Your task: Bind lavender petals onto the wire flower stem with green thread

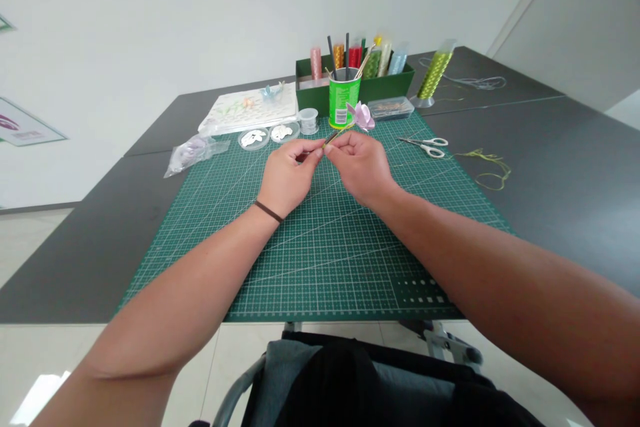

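Both my hands meet above the green cutting mat [320,240], pinching one thin stem between them. My left hand [287,177] is closed on the lower end of the stem. My right hand [361,163] is closed on the stem a little higher, where it shows green and yellow [331,139]. The stem slants up to the right and ends in a pale purple flower [362,115], which hangs in front of a green cup [343,101]. A dark band circles my left wrist.
Scissors [429,145] lie right of my hands and loose green thread [487,167] lies further right. Behind stand a green box of bead tubes [360,77], a small spool [308,121], two petal dishes [267,136], a white tray [250,110], a plastic bag [193,152] and a green spool [434,75].
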`<state>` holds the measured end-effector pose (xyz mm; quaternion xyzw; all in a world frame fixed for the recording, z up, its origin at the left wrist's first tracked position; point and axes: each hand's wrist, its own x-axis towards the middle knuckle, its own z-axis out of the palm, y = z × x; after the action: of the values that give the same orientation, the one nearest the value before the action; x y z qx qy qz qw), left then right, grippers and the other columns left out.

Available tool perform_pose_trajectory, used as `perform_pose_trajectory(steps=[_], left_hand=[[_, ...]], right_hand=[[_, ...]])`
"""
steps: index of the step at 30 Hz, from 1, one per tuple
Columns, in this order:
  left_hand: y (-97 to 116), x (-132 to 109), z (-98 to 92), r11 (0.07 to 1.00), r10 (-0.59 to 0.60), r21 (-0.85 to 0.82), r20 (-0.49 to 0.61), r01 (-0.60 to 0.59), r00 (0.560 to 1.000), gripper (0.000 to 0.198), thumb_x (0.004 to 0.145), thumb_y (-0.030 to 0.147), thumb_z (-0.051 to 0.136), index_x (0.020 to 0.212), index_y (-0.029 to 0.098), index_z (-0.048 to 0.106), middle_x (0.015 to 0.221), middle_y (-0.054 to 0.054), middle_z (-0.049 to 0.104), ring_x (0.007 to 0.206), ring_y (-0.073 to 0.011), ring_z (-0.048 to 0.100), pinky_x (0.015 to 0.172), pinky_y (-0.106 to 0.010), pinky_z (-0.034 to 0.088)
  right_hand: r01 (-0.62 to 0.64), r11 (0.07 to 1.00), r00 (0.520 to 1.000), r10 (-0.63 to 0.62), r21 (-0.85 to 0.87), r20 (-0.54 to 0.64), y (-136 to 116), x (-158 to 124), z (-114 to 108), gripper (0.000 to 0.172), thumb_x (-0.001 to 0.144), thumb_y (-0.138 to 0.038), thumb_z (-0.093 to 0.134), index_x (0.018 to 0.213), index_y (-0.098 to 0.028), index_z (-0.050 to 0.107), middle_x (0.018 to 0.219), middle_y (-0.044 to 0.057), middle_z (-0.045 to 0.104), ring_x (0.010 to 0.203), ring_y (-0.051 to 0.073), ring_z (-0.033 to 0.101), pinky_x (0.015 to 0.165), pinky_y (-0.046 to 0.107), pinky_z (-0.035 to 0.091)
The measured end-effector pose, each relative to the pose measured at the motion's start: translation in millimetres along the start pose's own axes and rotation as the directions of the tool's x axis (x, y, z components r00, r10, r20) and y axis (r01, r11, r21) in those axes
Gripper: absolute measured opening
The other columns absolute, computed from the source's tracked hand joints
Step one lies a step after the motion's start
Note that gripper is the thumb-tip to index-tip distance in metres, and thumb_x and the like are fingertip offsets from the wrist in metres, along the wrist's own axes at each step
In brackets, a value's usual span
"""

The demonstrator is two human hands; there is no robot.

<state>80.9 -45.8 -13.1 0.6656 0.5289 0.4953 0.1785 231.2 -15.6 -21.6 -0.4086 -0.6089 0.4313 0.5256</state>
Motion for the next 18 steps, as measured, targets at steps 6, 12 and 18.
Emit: perform_pose_trajectory(steps=[6,12,18], left_hand=[[1,2,-1.3,0.998,-0.062,-0.005,0.035,0.062,0.997,0.019,0.097,0.02,0.072,0.112,0.019,0.084,0.087,-0.004,0.082,0.08,-0.0159,0.076,0.081,-0.031,0.064],[9,-2,-1.5,0.994,-0.105,-0.01,0.022,0.105,0.994,0.017,0.101,0.02,0.068,0.113,0.017,0.08,0.101,-0.006,0.082,0.076,-0.0126,0.076,0.073,-0.025,0.064],[5,-1,0.0,0.993,-0.117,-0.025,0.029,0.118,0.993,0.016,0.101,0.022,0.071,0.115,0.017,0.077,0.105,-0.006,0.082,0.075,-0.0109,0.076,0.065,-0.02,0.06]], right_hand=[[-0.002,1.0,1.0,0.002,-0.01,0.015,-2,-1,1,0.02,0.092,-0.017,0.072,0.078,-0.021,0.058,0.058,-0.008,0.051,0.051,0.007,0.037,0.051,0.026,0.026],[-0.008,1.0,1.0,0.009,-0.024,0.024,-6,-2,0,0.019,0.093,-0.017,0.069,0.079,-0.021,0.058,0.056,-0.008,0.05,0.05,0.007,0.037,0.05,0.025,0.026],[-0.009,1.0,1.0,0.01,-0.029,0.021,-6,-2,1,0.018,0.093,-0.017,0.069,0.08,-0.021,0.059,0.057,-0.008,0.051,0.051,0.008,0.038,0.051,0.026,0.027]])
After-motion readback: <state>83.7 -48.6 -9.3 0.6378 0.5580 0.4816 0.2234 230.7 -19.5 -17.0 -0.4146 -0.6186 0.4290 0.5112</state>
